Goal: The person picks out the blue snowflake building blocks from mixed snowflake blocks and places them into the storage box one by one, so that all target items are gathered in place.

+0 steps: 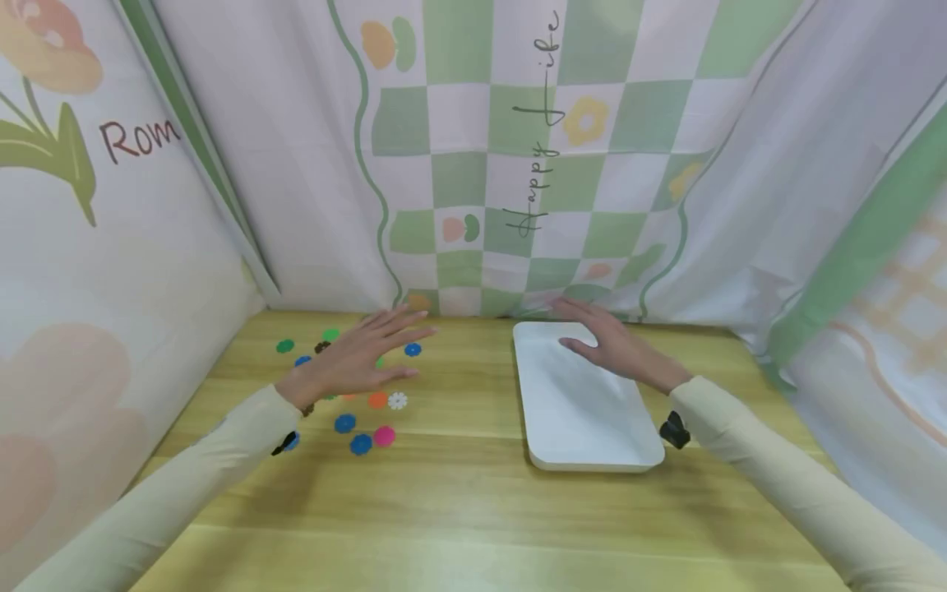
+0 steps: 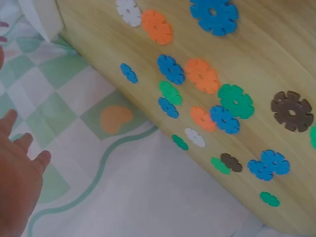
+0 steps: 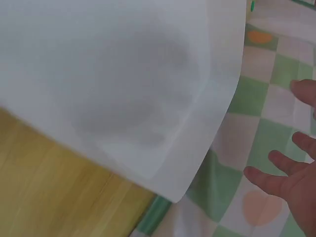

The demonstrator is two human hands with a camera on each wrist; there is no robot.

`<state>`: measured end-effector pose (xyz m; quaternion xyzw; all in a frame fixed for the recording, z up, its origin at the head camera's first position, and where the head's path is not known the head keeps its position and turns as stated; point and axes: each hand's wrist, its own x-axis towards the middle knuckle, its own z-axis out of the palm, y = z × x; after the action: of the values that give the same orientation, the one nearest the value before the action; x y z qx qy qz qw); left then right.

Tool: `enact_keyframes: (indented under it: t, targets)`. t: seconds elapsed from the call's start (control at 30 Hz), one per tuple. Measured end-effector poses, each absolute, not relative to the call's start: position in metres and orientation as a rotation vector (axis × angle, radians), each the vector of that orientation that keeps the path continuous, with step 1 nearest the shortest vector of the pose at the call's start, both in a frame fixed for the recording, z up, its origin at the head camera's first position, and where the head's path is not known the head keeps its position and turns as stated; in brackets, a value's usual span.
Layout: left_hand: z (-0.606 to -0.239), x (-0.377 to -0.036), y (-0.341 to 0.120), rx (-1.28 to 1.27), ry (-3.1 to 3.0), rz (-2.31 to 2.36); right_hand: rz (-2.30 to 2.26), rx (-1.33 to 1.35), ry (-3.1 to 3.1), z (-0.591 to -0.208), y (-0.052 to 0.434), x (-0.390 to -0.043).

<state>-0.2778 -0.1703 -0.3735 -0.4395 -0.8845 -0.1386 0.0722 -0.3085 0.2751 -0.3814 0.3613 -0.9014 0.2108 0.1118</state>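
Observation:
My left hand (image 1: 358, 353) hovers over scattered notched plastic discs on the left of the table, its fingers spread and holding nothing. Among these flower-shaped discs are a blue one (image 1: 344, 423), a pink one (image 1: 384, 436), a white one (image 1: 397, 400) and an orange one (image 1: 378, 400). In the left wrist view, a brown disc (image 2: 292, 112) and a green disc (image 2: 235, 101) lie flat. Above the shallow white tray (image 1: 592, 427) is my right hand (image 1: 617, 349), fingers extended and empty. The right wrist view shows the tray's inside (image 3: 113, 74) with only shadow on it.
The wooden table (image 1: 459, 510) meets a checked green and white curtain (image 1: 510, 181) along its back edge. More patterned cloth (image 1: 148, 271) hangs at the left, and another curtain (image 1: 873, 271) at the right. Each wrist carries a dark strapped device (image 1: 675, 430).

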Motion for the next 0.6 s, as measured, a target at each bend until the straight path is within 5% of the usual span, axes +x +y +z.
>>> enact_keyframes:
  t: [0.6]
  targets:
    - [-0.387,-0.291,-0.199,-1.145,-2.731,-0.615,0.763,0.695,-2.878,-0.39,0.312,-0.315]
